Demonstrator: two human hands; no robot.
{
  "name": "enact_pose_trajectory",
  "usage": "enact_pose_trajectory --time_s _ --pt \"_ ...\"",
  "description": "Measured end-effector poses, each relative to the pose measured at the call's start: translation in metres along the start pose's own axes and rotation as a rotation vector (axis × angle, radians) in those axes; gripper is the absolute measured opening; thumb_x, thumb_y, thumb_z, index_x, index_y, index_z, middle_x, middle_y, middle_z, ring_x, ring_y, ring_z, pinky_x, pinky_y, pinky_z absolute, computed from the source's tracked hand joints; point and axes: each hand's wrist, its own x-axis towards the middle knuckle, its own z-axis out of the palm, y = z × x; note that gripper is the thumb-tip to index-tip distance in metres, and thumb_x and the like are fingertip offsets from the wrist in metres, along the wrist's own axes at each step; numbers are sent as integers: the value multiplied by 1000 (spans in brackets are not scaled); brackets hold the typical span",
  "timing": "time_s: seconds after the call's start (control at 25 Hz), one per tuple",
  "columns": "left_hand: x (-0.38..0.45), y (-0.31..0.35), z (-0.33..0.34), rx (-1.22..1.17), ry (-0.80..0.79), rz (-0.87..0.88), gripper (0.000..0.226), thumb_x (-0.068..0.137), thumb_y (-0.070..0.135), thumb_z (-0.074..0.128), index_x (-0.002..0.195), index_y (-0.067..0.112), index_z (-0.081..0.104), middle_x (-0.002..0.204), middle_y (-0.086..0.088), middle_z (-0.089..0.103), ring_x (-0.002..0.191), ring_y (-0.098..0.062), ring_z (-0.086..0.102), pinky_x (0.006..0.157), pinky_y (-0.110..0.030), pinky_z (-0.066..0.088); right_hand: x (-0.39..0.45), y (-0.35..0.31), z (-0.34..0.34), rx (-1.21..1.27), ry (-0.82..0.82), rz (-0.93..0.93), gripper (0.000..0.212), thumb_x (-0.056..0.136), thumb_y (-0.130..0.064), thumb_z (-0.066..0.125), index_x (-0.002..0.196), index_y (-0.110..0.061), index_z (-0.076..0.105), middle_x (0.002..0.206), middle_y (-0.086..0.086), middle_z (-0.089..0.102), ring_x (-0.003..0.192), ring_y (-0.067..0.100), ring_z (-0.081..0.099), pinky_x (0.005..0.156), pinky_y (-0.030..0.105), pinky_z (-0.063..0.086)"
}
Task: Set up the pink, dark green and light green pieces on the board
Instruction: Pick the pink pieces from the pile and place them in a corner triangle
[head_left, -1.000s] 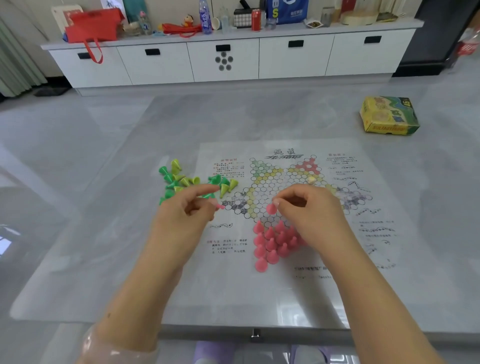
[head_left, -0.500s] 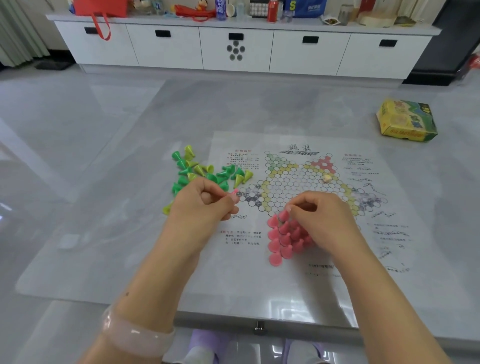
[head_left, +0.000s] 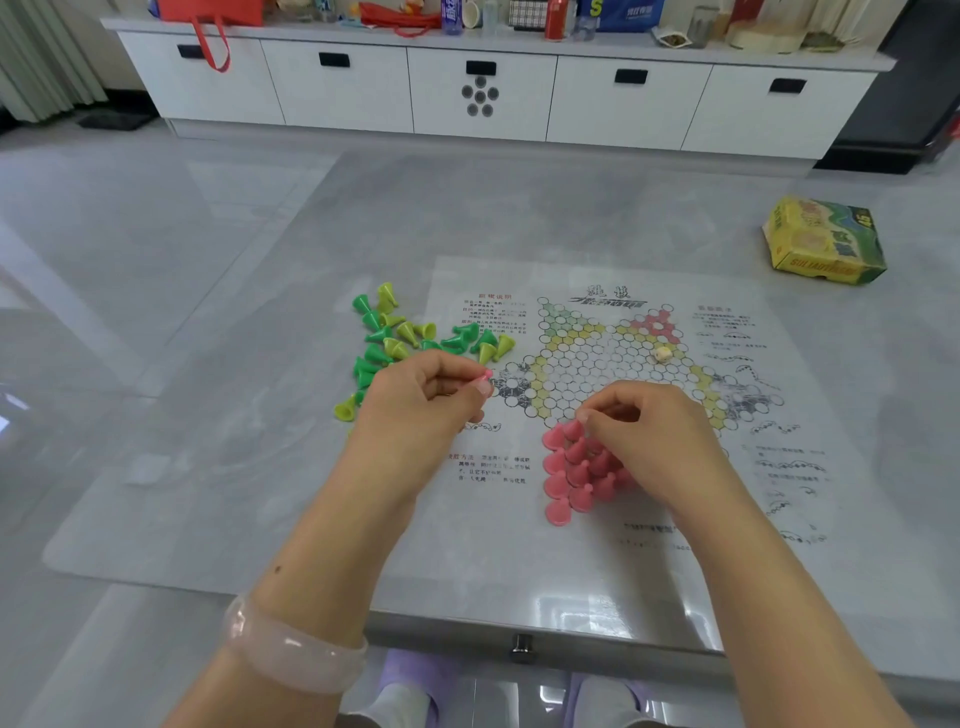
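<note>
Counter (head_left: 467, 208): grey, smooth, glossy near the front edge.
Board (head_left: 675, 571): thin printed sheet, slick, reflective.
Pink pieces (head_left: 576, 470), green pieces (head_left: 395, 332): smooth moulded plastic.
Box (head_left: 823, 241): printed card.
Bangle (head_left: 291, 649): pale pink, polished, translucent.
Cabinet (head_left: 623, 104): white, matt.

Even, bright daylight is filling the room. Glare is streaking the table (head_left: 597, 608) at lower centre. Wide-angle distortion is bowing the cabinet (head_left: 519, 98) at the top; shadows are staying soft.
</note>
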Motion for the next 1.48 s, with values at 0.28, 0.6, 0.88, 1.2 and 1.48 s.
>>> enact_pose_trajectory --time_s 0.28,0.6,0.88,1.2,1.48 --pt "-4 3 5 6 -34 13 22 82 8 62 76 29 65 71 10 65 71 -4 60 70 -11 45 -2 -1 -2 -28 50 -61 16 83 -10 58 74 -21 66 72 0 67 53 14 62 55 32 57" --pt "-9 5 19 -29 -156 -4 23 82 3 62 94 18 51 82 -1 65 73 -14 65 79 -32 53 -22 -25 6 198 -154 -161 16 86 -18 61 72 -21 70 70 27 62 38 28 57 35 25 44" --pt "-5 4 16 -45 -172 5 23 82 5 63 91 21 50 84 1 65 73 -10 66 73 -25 53 -22 -25 8 254 -151 -130 15 87 -19 60 76 -20 71 64 23 56 37 27 55 34 23 41" --pt "23 -16 -40 868 241 181 30 86 20 57 115 22 62 125 -5 53 112 -29 42 91 -29 31 -27 -32 -8 96 46 -263 20 85 -19 60 70 -23 71 76 -9 73 67 -4 64 58 11 48" --pt "48 -28 -57 920 178 37 34 87 19 53 120 20 57 119 -13 52 113 -33 46 85 -34 38 8 -46 -16 -53 105 -251 21 85 -20 60 67 -23 71 80 -17 70 84 1 62 78 25 47"
